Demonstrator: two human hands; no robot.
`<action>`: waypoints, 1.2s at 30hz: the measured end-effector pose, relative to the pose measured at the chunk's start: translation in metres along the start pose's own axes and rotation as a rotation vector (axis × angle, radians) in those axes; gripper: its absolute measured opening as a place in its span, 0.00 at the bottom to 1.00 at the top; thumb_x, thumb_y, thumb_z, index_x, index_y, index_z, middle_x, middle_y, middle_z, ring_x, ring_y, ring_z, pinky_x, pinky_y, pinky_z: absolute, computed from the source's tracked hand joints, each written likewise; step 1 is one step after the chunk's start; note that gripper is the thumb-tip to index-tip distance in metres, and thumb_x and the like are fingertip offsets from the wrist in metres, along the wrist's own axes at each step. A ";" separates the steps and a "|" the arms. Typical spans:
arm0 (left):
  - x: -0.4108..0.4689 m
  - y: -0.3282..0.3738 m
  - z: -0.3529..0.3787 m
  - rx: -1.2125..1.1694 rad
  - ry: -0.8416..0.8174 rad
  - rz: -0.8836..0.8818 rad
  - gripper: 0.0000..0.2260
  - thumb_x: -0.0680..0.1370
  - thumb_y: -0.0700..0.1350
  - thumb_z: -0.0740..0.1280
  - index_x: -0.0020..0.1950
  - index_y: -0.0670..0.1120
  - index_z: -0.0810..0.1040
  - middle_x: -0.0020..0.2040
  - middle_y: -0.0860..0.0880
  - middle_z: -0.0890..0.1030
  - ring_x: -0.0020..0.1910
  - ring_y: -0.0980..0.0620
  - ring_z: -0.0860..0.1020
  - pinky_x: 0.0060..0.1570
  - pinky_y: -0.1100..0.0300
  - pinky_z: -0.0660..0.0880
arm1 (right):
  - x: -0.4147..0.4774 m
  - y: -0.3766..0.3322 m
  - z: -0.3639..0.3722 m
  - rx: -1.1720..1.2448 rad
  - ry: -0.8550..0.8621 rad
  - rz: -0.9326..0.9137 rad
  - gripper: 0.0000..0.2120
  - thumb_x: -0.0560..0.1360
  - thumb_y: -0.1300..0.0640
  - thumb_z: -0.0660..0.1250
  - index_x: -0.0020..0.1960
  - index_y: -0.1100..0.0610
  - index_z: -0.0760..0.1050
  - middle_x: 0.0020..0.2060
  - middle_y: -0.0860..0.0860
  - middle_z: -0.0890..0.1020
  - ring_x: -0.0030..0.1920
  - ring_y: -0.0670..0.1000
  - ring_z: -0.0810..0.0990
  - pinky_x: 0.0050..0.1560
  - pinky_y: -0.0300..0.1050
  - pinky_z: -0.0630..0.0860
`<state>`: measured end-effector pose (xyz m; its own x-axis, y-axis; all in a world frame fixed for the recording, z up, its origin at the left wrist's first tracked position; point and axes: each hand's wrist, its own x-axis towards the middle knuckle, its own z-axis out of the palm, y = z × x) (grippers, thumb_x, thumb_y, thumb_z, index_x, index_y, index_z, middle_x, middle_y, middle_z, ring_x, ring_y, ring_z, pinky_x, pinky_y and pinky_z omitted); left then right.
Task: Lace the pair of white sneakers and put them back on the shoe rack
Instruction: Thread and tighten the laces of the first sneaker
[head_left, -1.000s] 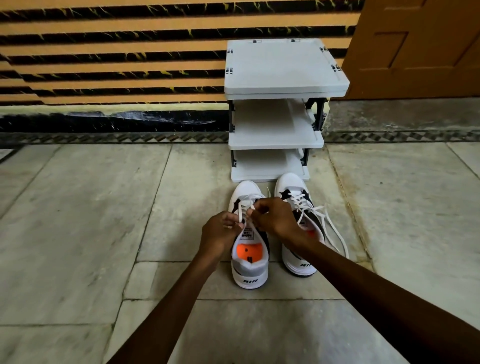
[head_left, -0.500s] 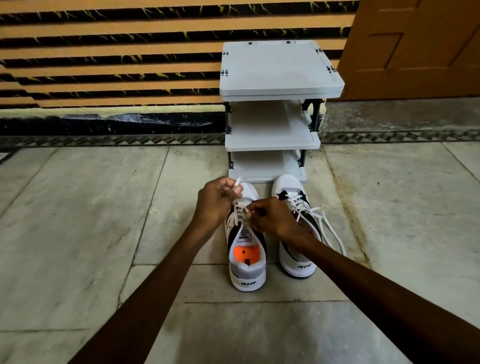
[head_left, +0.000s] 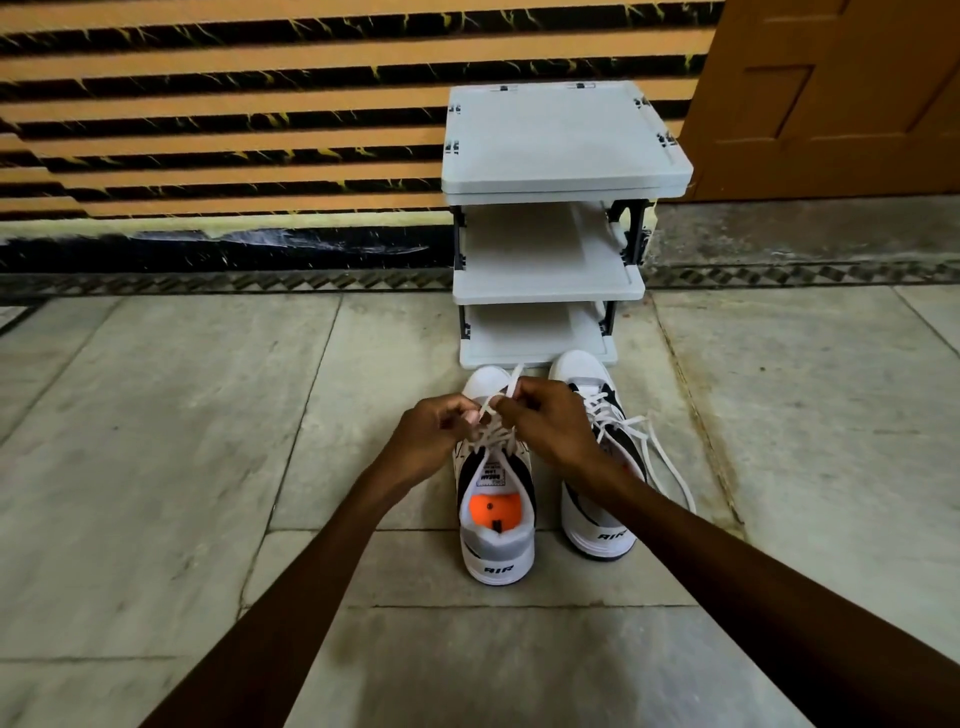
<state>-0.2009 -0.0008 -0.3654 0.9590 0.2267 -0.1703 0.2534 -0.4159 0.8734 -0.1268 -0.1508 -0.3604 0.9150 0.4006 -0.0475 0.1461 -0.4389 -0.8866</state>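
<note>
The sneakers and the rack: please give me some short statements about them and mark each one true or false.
1. Both hands, left hand and right hand, pinch the lace of the left sneaker. True.
2. The right sneaker stands on the shoe rack. False: it stands on the floor in front of the rack.
3. The right sneaker's laces trail loose on the floor. True.
4. The rack's shelves hold other shoes. False: no shoes show on them.
5. The sneakers' toes point toward the rack. True.
</note>
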 end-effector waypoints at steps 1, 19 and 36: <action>-0.001 0.002 0.000 0.009 0.057 0.018 0.06 0.79 0.42 0.66 0.46 0.47 0.82 0.39 0.51 0.83 0.38 0.62 0.79 0.46 0.64 0.75 | 0.000 -0.002 -0.002 0.049 0.012 0.027 0.12 0.74 0.53 0.70 0.34 0.56 0.79 0.29 0.51 0.82 0.28 0.43 0.78 0.33 0.38 0.73; 0.009 0.016 0.030 0.556 0.136 -0.058 0.14 0.77 0.55 0.64 0.60 0.52 0.80 0.52 0.43 0.84 0.49 0.41 0.81 0.45 0.52 0.78 | 0.001 -0.016 -0.020 0.238 -0.160 0.202 0.12 0.76 0.58 0.68 0.45 0.68 0.81 0.42 0.65 0.85 0.31 0.48 0.78 0.32 0.35 0.76; 0.004 0.023 0.005 0.406 0.228 -0.031 0.09 0.74 0.55 0.70 0.38 0.51 0.80 0.41 0.52 0.80 0.37 0.55 0.77 0.39 0.58 0.73 | 0.001 -0.006 -0.022 0.081 -0.024 0.166 0.11 0.74 0.53 0.70 0.38 0.61 0.80 0.38 0.58 0.86 0.36 0.52 0.82 0.37 0.44 0.75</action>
<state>-0.1907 -0.0138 -0.3479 0.9091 0.4136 -0.0491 0.3544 -0.7063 0.6128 -0.1186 -0.1652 -0.3453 0.9148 0.3475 -0.2058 -0.0373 -0.4346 -0.8999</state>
